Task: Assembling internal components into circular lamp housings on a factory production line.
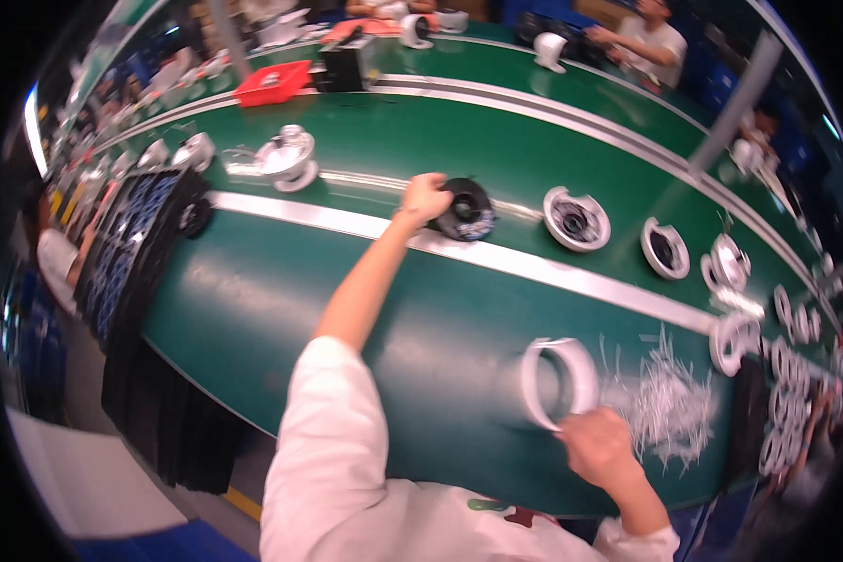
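Observation:
Stretched far out over the green bench, my left hand [426, 198] is closed on the left edge of a black round part [465, 208] with a dark hub in its middle. That part is over the pale metal rail that divides the bench. Low on the right, my right hand [598, 448] grips the lower rim of a white plastic ring [581, 375], which stands tilted up with a gap at its top. A heap of thin clear strips [667, 407] lies just right of that ring. My right fingers are partly blurred.
White round housings [577, 221] with dark insides stand along the belt [384, 140] beyond the rail. Another white housing [288, 157] sits at the left. Stacked black trays [136, 244] rise at the bench's left end, and white rings [787, 403] are piled at the right. People work across the belt.

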Available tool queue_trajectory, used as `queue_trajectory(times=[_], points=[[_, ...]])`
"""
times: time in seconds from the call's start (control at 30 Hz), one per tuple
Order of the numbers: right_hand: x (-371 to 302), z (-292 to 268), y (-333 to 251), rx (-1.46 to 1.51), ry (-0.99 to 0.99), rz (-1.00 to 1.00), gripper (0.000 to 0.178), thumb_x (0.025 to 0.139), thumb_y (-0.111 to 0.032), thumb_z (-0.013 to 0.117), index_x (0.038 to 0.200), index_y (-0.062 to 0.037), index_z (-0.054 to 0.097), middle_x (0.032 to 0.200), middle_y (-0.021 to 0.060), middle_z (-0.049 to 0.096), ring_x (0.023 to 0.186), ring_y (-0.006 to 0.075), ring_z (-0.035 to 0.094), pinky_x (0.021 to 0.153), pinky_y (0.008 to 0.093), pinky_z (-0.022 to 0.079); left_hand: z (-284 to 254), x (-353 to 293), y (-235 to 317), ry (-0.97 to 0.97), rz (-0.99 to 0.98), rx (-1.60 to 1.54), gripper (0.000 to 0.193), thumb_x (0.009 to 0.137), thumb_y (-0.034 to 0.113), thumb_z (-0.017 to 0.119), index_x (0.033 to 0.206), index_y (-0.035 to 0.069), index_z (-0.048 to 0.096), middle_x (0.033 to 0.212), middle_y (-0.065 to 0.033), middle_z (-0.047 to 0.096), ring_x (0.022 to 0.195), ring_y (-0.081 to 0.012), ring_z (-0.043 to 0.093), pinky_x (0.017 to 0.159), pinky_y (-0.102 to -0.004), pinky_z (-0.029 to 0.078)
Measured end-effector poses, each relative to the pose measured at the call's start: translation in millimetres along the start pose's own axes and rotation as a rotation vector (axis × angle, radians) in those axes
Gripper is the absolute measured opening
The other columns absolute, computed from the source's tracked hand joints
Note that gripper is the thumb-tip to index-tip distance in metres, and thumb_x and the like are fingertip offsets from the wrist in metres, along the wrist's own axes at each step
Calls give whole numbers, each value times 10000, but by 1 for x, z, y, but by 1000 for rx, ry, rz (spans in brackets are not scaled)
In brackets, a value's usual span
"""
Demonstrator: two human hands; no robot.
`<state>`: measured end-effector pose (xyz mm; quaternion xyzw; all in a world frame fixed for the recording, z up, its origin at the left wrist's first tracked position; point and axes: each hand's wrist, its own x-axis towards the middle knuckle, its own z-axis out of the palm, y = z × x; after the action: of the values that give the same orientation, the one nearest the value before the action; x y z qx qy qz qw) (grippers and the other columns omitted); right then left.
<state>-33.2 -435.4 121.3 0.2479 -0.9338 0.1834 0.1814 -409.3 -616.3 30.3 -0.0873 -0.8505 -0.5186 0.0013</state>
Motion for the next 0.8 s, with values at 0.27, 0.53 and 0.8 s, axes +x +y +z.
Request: queue_trajectory(times=[0.27,0.53,0.8], points=[[-5,24,-12,33,-401,9,280,619,-186,653,844,-40,569,973,101,540,892,236,507,797,385,375,-65,-157,-8,-329,-324,-585,358,787,-10,475,1137,-21,402,1022,-101,521,874,-168,553,668,-287,512],[27,42,-20,27,-448,442,1023,488,-398,761,1279,-39,222,1328,235,140,1221,421,143,974,520,174,-94,-211,35,-645,-343,-170,659,748,183,619,1263,12,245,1059,-148,489,779,-188,574,552,-290,517],[25,56,-9,542,123,654,1083,480,-320,790,1294,-11,147,1295,208,215,1208,344,224,989,409,222,-53,-198,17,-612,-242,-407,163,785,57,542,928,-15,508,816,-55,581,726,-112,557,617,-234,477]])
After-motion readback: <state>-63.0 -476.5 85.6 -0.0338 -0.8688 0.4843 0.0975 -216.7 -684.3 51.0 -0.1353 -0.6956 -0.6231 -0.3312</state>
